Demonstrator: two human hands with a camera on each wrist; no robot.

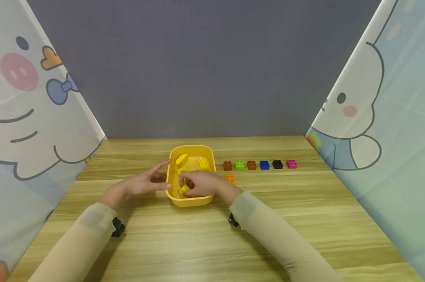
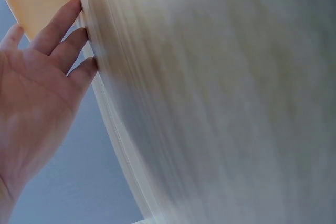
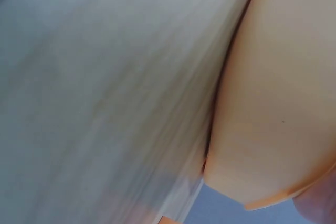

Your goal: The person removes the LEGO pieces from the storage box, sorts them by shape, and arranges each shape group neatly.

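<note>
A yellow plastic bin (image 1: 191, 203) stands on the table and holds several yellow toy bricks. My left hand (image 1: 143, 183) is at the bin's left side, thumb and fingers spread, with fingertips at the rim. In the left wrist view the fingers of that hand (image 2: 39, 80) are fairly straight. Inside the bin, the curled fingers and thumb of my right hand (image 1: 202, 183) pinch a yellow brick (image 1: 183, 190) near the front left. Another yellow brick (image 1: 181, 160) lies at the back left, and a flat one (image 1: 203, 163) at the back right. The right wrist view shows mostly the bin's outer wall (image 3: 278, 87).
Right of the bin runs a row of small bricks: brown (image 1: 227, 165), lime green (image 1: 239, 165), brown (image 1: 251, 165), blue (image 1: 264, 165), black (image 1: 277, 164) and pink (image 1: 291, 164). An orange brick (image 1: 230, 179) lies in front, partly behind the right forearm. A grey wall (image 1: 205, 78) closes the back.
</note>
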